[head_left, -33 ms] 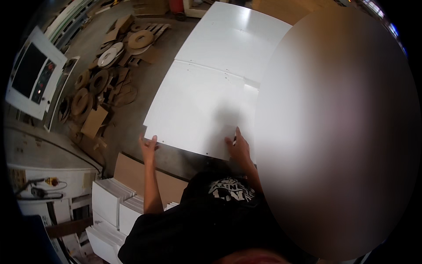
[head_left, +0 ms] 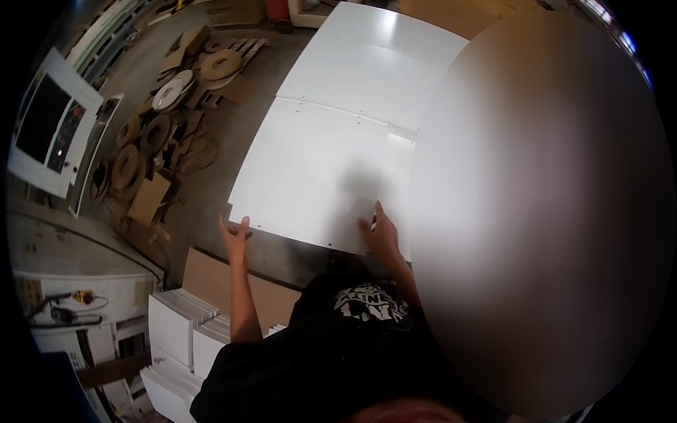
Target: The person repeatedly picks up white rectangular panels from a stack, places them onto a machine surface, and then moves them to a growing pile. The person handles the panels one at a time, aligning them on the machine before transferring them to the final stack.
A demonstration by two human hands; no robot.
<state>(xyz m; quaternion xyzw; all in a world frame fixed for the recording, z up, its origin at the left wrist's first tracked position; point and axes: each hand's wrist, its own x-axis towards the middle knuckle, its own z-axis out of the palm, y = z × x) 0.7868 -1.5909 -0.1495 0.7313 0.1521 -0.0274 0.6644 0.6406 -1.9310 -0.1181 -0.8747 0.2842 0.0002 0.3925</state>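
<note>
A large white panel [head_left: 303,166] with small dark holes along its near edge lies before me. A second white panel [head_left: 367,56] adjoins its far side. My left hand [head_left: 236,240] is at the near left corner, thumb and fingers spread apart around the notched edge; whether it touches is hard to tell. Over the near right part, my right hand [head_left: 384,238] is partly closed, index finger pointing away from me. Something small, white and dark shows between its thumb and index finger, too little visible to name. A shadow falls on the panel beside it.
Stacked white boards [head_left: 173,317] and a brown sheet [head_left: 211,278] stand near left. Cardboard rings and scraps [head_left: 151,134] lie across the floor. A control panel with a dark screen [head_left: 49,120] is at far left. A blurred patch hides the right side.
The whole view has shifted very slightly, so the panel and both hands sit a little further left. Neither hand's pose differs visibly.
</note>
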